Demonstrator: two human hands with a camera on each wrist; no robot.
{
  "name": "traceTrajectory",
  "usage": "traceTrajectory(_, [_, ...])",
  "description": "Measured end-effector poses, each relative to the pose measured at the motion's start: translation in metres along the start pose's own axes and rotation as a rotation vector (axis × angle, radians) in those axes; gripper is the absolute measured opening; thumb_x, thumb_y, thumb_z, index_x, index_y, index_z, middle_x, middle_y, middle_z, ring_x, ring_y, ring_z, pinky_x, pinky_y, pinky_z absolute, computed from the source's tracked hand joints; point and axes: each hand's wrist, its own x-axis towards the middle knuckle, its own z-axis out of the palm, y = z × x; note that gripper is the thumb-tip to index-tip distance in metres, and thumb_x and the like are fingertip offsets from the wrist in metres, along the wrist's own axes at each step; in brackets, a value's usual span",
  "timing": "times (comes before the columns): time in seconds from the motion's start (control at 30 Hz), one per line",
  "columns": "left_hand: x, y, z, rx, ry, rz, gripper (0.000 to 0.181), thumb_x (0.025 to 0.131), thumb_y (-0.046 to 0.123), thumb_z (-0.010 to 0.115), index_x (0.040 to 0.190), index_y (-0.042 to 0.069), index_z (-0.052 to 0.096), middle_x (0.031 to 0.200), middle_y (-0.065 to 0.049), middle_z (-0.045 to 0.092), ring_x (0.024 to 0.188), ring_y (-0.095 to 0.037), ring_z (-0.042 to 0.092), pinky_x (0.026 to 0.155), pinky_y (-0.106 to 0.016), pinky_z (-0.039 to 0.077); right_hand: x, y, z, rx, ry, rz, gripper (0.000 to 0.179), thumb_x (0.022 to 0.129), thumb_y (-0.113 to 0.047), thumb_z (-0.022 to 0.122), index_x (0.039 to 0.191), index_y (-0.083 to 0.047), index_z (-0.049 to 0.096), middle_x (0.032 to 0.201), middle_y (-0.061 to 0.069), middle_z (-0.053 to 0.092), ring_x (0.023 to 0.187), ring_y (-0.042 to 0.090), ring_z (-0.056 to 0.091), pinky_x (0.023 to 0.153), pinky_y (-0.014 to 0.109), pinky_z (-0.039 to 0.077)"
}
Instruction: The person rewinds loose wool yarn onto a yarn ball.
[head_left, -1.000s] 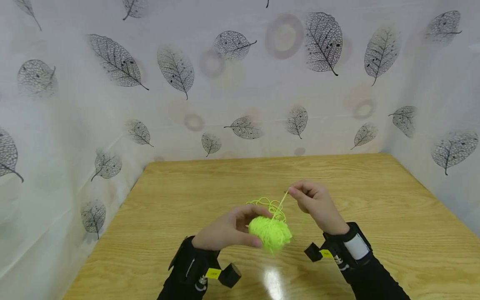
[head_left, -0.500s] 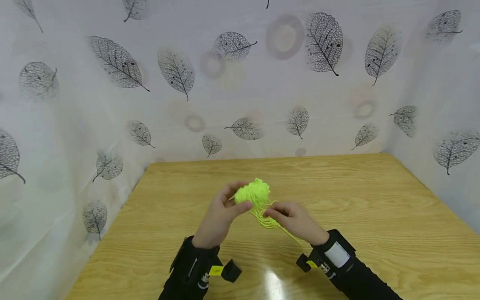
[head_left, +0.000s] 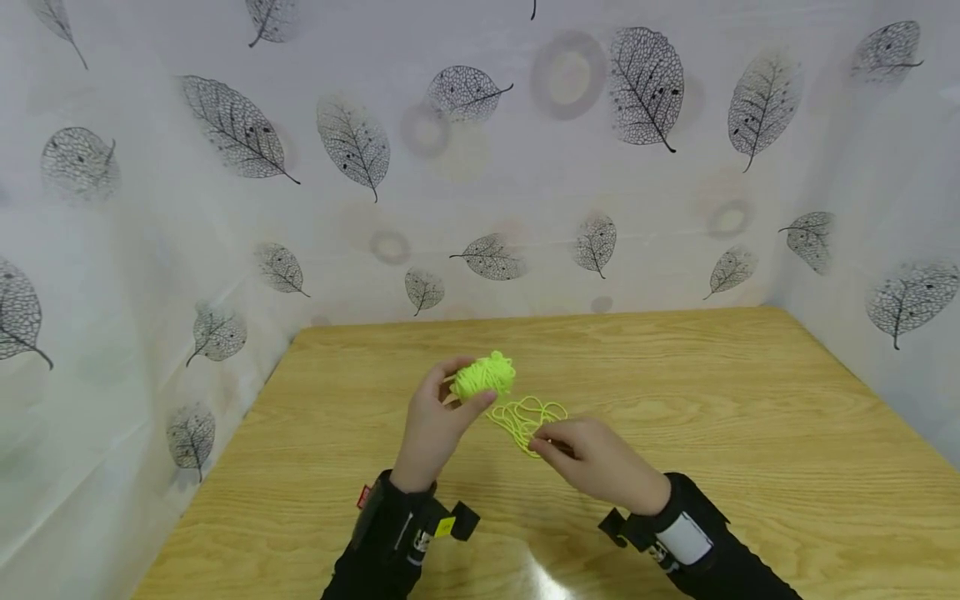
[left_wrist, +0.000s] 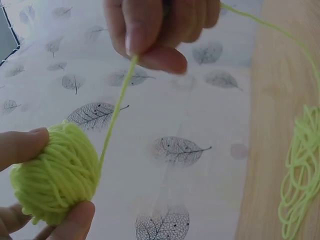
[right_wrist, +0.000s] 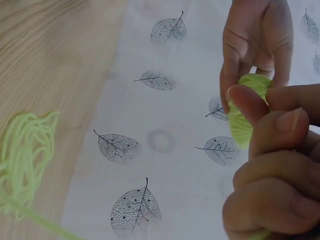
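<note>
A ball of neon yellow-green yarn (head_left: 483, 376) is held above the table between the thumb and fingers of my left hand (head_left: 437, 421). My right hand (head_left: 600, 462) is lower and to the right, pinching the yarn strand (left_wrist: 117, 107) between thumb and forefinger. In the left wrist view that strand runs taut from the ball up to the right fingertips. A loose heap of the same yarn (head_left: 521, 417) lies on the table between the hands. From the heap, a line of yarn rises to my right hand, whose other fingers are curled.
The wood-grain table (head_left: 675, 375) extends around both hands. A pale curtain with leaf prints (head_left: 487, 167) hangs behind it and along both sides. Each wrist wears a black strap with a small camera block (head_left: 465, 521).
The ball in my left hand has moved up, away from me and to the left. My right hand has come down and leftward, still pinching the strand.
</note>
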Motion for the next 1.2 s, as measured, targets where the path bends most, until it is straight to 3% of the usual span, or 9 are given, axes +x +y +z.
traceTrajectory(0.13, [0.002,-0.008,-0.001,0.105,0.017,0.047,0.050,0.079,0.019,0.073,0.121,0.003,0.052,0.120,-0.012,0.051,0.102,-0.027,0.052,0.084,-0.045,0.049,-0.003,-0.007,-0.007,-0.006,0.007,-0.017,0.016,0.094,-0.018,0.054,0.084,-0.014,0.066,0.058,-0.014,0.044,0.048,-0.002,0.034,0.043,0.019,0.035])
traceTrajectory(0.27, [0.004,-0.014,-0.003,0.240,-0.017,0.062,0.046,0.078,0.019,0.073,0.118,0.006,0.055,0.116,-0.012,0.053,0.098,-0.025,0.052,0.080,-0.042,0.052,-0.005,-0.011,-0.014,-0.014,0.035,-0.044,0.013,0.092,-0.016,0.056,0.083,-0.015,0.066,0.058,-0.014,0.044,0.048,-0.002,0.035,0.042,0.019,0.036])
traceTrajectory(0.43, [0.005,-0.018,-0.004,0.369,-0.156,0.018,0.047,0.079,0.022,0.072,0.120,0.006,0.056,0.115,-0.011,0.054,0.097,-0.023,0.052,0.078,-0.039,0.052,-0.009,-0.014,-0.023,-0.014,0.084,-0.088,0.010,0.089,-0.012,0.060,0.082,-0.015,0.066,0.058,-0.015,0.041,0.047,-0.004,0.032,0.040,0.017,0.034])
traceTrajectory(0.53, [0.005,-0.019,-0.006,0.397,-0.267,-0.011,0.047,0.081,0.023,0.071,0.121,0.006,0.055,0.116,-0.011,0.054,0.097,-0.022,0.053,0.078,-0.038,0.052,-0.010,-0.014,-0.029,0.003,0.109,-0.109,0.009,0.088,-0.010,0.062,0.081,-0.016,0.066,0.058,-0.015,0.040,0.047,-0.004,0.031,0.040,0.017,0.033])
traceTrajectory(0.67, [0.004,-0.018,-0.007,0.376,-0.413,-0.034,0.044,0.081,0.024,0.070,0.120,0.009,0.056,0.115,-0.007,0.055,0.096,-0.019,0.053,0.077,-0.037,0.052,-0.013,-0.013,-0.036,0.093,0.129,-0.113,0.010,0.086,-0.006,0.063,0.082,-0.015,0.066,0.058,-0.014,0.041,0.044,-0.003,0.028,0.039,0.015,0.030])
traceTrajectory(0.9, [0.002,-0.016,-0.006,0.326,-0.675,-0.007,0.042,0.080,0.026,0.071,0.118,0.014,0.057,0.112,0.002,0.057,0.095,-0.015,0.054,0.079,-0.033,0.052,-0.016,-0.010,-0.043,0.304,0.173,-0.117,0.014,0.084,0.006,0.060,0.085,-0.007,0.065,0.056,-0.002,0.047,0.036,0.010,0.027,0.034,0.017,0.027])
traceTrajectory(1.07, [-0.003,-0.010,-0.003,0.251,-0.798,-0.023,0.043,0.081,0.024,0.070,0.120,0.016,0.057,0.120,0.004,0.055,0.100,-0.014,0.052,0.084,-0.033,0.050,-0.017,-0.009,-0.043,0.323,0.258,-0.056,0.014,0.085,0.007,0.059,0.084,-0.006,0.065,0.062,-0.003,0.052,0.041,0.011,0.030,0.034,0.028,0.029])
traceTrajectory(1.2, [-0.006,-0.005,-0.002,0.143,-0.890,-0.041,0.041,0.082,0.018,0.069,0.122,0.014,0.056,0.123,0.001,0.054,0.104,-0.013,0.053,0.086,-0.033,0.050,-0.014,-0.006,-0.041,0.323,0.313,0.018,0.012,0.087,0.004,0.058,0.084,-0.006,0.064,0.065,-0.004,0.051,0.046,0.011,0.033,0.040,0.028,0.031])
